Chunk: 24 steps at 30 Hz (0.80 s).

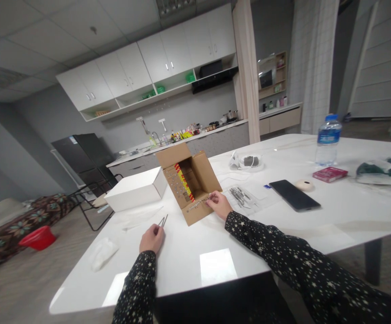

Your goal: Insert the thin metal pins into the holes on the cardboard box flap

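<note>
Left hand (152, 238): pinching tweezers (165, 220). Right hand (218, 204), apart from it: fingers at near flap (192, 217) of cardboard box (211, 174), mid-bench (175, 265), grip unclear. We should brace that flap lightly, clear of its dots (192, 207).

Long black fabric left sleeve (136, 288) | matching right sleeve (310, 270) | both are running wrist-length and bearing a scattered pale star-and-dot print (261, 238)

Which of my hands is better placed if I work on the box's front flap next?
Probably your right hand: its fingers are at the front flap. Your left hand is apart from the cardboard box, holding what look like tweezers.
</note>
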Motion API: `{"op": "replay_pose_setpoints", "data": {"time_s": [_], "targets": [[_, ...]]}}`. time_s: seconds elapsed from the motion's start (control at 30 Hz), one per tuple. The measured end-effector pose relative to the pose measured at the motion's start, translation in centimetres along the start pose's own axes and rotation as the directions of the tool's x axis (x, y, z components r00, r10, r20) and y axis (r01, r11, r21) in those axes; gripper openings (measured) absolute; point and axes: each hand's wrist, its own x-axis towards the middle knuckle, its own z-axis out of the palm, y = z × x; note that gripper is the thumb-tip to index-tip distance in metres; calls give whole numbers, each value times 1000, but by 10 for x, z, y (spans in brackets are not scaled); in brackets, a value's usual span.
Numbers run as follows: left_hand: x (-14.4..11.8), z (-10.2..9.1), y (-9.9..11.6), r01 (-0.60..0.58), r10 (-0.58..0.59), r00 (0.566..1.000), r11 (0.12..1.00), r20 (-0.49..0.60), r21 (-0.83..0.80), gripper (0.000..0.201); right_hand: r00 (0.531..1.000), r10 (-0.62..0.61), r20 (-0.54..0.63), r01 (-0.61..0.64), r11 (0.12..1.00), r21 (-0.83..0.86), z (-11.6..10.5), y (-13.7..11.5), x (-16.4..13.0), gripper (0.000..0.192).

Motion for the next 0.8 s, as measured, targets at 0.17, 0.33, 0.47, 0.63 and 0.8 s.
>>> {"op": "replay_pose_setpoints", "data": {"time_s": [0.17,0.33,0.47,0.63,0.8], "targets": [[0,0,0,0,0,1000,1000,-2,-2,21,1000,-6,-3,6,1000,-8,1,1,1,15],[0,-1,-1,-7,7,1000,1000,-5,-8,20,1000,-23,18,23,999,-29,2,-2,1,14],[0,0,-2,-5,5,1000,1000,-12,-16,21,999,-32,18,33,998,-47,2,-2,2,12],[2,0,-4,-13,13,1000,1000,5,-19,22,998,-51,32,53,996,-68,3,-4,1,11],[2,1,-5,-11,11,1000,1000,5,-4,22,996,-45,78,45,999,3,6,-10,0,12]]}}
